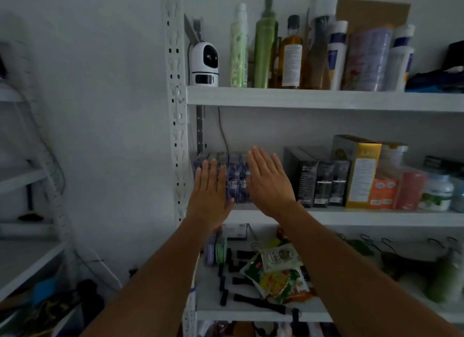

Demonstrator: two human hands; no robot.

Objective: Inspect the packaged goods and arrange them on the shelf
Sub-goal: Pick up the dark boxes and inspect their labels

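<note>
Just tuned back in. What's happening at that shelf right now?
A person holds both hands flat at the front of a row of purple boxes at the left end of the middle shelf. The left hand and right hand grip nothing. Black boxes and a yellow box stand further right.

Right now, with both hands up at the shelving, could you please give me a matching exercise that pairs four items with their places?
Things
1. white camera
2. purple boxes
3. yellow box
4. snack packets

Places
A. lower shelf, in a loose pile
B. top shelf, left end
C. middle shelf, behind the left hand and right hand
D. middle shelf, just right of the black boxes

Pairs: 1-B, 2-C, 3-D, 4-A.
</note>
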